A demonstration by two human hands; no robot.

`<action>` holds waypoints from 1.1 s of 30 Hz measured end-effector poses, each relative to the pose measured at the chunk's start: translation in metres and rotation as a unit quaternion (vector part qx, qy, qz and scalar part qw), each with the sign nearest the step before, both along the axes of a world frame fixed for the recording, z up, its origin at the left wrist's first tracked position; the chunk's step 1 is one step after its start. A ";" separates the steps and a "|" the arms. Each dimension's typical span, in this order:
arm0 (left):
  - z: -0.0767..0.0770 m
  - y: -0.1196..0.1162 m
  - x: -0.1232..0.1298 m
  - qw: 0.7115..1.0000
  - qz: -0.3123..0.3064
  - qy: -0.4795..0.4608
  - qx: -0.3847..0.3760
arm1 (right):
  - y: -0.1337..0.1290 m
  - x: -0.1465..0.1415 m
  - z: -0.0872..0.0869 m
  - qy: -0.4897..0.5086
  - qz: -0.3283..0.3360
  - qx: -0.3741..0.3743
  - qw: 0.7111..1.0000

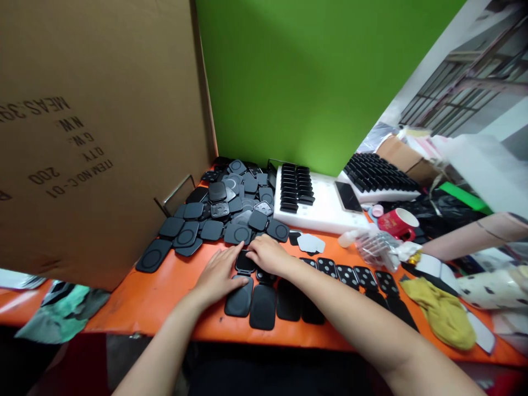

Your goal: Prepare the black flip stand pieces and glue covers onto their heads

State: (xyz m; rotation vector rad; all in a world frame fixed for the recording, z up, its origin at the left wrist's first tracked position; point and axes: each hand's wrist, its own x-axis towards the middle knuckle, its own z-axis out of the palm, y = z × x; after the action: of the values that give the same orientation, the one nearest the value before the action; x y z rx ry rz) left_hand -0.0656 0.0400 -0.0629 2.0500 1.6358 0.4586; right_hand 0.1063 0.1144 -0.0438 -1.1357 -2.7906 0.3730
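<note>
A row of black hinged pads, which look like folding charger casings, lies along the front of the table. My left hand (219, 274) rests on the leftmost black hinged pad (238, 300), its thumb on the lower panel and its other fingers stretched along the upper panel's left side. At the far edge of that upper panel (245, 262), my right hand (267, 254) has its fingers curled and pressed down; the exact fingertip contact is partly hidden. My right forearm covers part of the row. Beyond both hands is a heap of similar black pads (212, 230), some with ring marks.
A large cardboard box (103, 110) stands at the left, beside a green panel (297, 71). A white foam tray (325, 217) holds upright black pieces and a phone (348, 196). Rightward are a red mug (398, 221), a yellow cloth (441, 313) and plastic wrapping (377, 247).
</note>
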 end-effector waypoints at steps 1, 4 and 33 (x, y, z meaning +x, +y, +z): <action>0.000 0.000 0.000 1.000 -0.001 -0.001 0.000 | 0.000 0.000 0.000 -0.001 -0.002 -0.001 1.000; -0.001 0.000 -0.001 1.000 -0.005 -0.001 0.000 | -0.001 -0.001 0.001 -0.007 -0.009 0.002 1.000; -0.003 0.000 -0.001 1.000 -0.004 0.011 0.002 | -0.032 0.017 0.015 -0.050 0.084 0.064 0.993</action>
State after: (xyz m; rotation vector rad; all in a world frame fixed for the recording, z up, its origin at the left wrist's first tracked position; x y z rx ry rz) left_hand -0.0663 0.0401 -0.0656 2.0714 1.6416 0.4386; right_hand 0.1228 0.0822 -0.0292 -0.9197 -2.9572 0.1521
